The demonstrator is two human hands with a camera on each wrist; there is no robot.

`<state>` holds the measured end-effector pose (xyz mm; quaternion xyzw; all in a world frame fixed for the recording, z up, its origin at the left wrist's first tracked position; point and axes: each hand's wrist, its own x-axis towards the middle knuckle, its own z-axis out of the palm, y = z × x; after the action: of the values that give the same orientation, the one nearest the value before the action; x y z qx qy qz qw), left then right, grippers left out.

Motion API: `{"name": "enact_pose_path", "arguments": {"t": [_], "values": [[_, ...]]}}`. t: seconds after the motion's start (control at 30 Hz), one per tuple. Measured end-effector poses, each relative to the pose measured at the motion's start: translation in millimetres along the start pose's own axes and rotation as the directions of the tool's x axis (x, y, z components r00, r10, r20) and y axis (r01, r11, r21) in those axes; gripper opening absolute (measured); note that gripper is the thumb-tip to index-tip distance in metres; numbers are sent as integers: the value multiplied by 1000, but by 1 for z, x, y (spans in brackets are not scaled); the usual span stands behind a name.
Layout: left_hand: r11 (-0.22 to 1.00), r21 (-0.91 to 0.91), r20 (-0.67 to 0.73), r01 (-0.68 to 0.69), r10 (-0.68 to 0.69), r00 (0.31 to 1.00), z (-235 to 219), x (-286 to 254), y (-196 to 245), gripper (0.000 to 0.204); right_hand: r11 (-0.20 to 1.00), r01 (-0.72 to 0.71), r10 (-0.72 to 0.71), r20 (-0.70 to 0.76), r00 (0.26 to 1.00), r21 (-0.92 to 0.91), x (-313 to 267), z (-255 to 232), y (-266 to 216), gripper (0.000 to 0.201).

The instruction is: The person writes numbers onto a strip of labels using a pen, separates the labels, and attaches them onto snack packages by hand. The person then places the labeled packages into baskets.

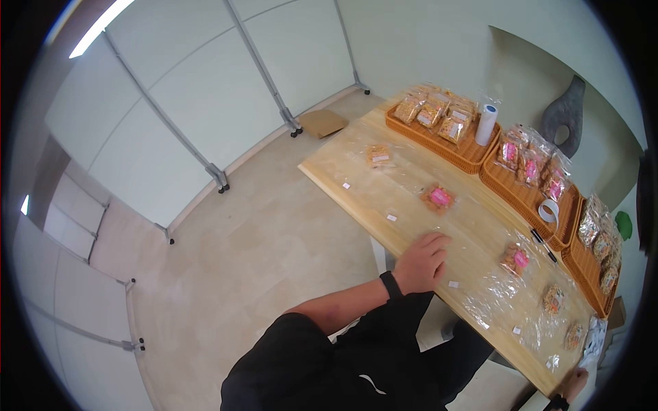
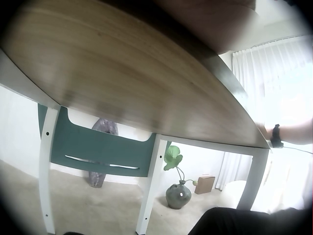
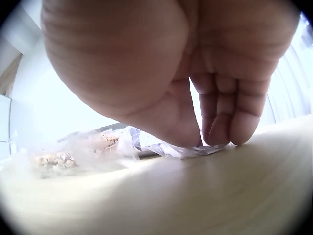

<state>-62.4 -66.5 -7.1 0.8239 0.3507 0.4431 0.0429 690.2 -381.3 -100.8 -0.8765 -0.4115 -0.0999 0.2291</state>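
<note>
My left hand [image 1: 423,262] rests at the front edge of the wooden table [image 1: 473,233], fingers loosely bent and holding nothing. Beside it lie a small white label [image 1: 453,284] and flat clear plastic. At the table's near right corner, my right hand [image 1: 574,385] is at a crumpled clear plastic bag [image 1: 595,341]. In the right wrist view, the thumb and fingertips of this hand [image 3: 195,98] come together low over the tabletop, pinching the plastic [image 3: 183,151]. Snack packets lie in a row along the table, including pink-labelled ones [image 1: 439,197] and a mixed-colour one [image 1: 553,299].
Wicker trays [image 1: 439,148] with bagged snacks line the far side. One holds an upright white roll [image 1: 486,125], another a white tape roll [image 1: 548,211]. Black markers [image 1: 543,244] lie in front. Under the table, the left wrist view shows white legs [image 2: 151,183] and a vase [image 2: 178,196].
</note>
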Motion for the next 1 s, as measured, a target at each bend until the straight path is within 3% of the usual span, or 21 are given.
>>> {"name": "enact_pose_path", "arguments": {"t": [0.03, 0.1, 0.4, 0.47, 0.5, 0.53, 0.57, 0.67, 0.73, 0.77, 0.8, 0.83, 0.9, 0.93, 1.0], "values": [[1000, -9, 0, 1, -1, 1000, -1, 0, 1, 12, 1000, 6, -6, 0, 1000, 1, 1, -3, 2, 11], [1000, -17, -11, 2, -2, 1000, -1, 0, 1, 12, 999, 35, -38, 153, 987, 23, 5, -8, 10, 18], [998, -60, -36, -9, 7, 999, 1, -4, -4, 10, 964, 11, -71, 217, 974, 266, -14, -18, 11, 30], [996, -91, -40, -12, 9, 999, 1, -3, -4, 8, 954, -56, -14, 231, 973, 295, -18, -19, 11, 33], [996, -89, -41, -21, 17, 999, 2, -2, -3, 8, 951, -210, 137, 299, 944, 227, -29, -36, -4, 45], [995, -95, -35, -33, 30, 999, 0, -2, -2, 7, 988, -151, 146, 131, 981, 27, -58, -71, -76, 44], [995, -94, -39, -37, 34, 999, -3, 1, 2, 8, 972, -189, 178, 88, 980, 138, -69, -72, -68, 44], [980, -181, 19, -79, 83, 996, -10, 15, 28, 9, 967, -194, 190, 38, 981, 168, -100, -83, -76, 43], [967, -232, 50, -101, 115, 992, -7, 28, 56, 10, 972, -232, 236, -98, 967, 44, -112, -61, -42, 45], [928, -342, 113, -145, 194, 974, -3, 34, 74, 12, 966, -258, 260, -131, 957, 35, -117, -41, -21, 47], [878, -444, 162, -178, 274, 948, 1, 39, 94, 14, 961, -275, 276, -165, 947, 29, -120, -30, -7, 48], [796, -588, 264, -143, 356, 897, 6, 43, 117, 17, 957, -290, 289, -106, 951, 12, -121, -33, -21, 49], [575, -815, 356, -77, 601, 716, 16, 53, 169, 22, 938, -346, 345, -65, 936, -16, -119, -31, -58, 52], [441, -897, 334, -44, 737, 588, 20, 58, 197, 25, 937, -350, 347, -83, 934, -18, -119, -23, -62, 52], [210, -978, 195, 8, 891, 411, 30, 55, 261, 29, 924, -382, 367, -244, 898, -15, -117, -5, -61, 52]]}}
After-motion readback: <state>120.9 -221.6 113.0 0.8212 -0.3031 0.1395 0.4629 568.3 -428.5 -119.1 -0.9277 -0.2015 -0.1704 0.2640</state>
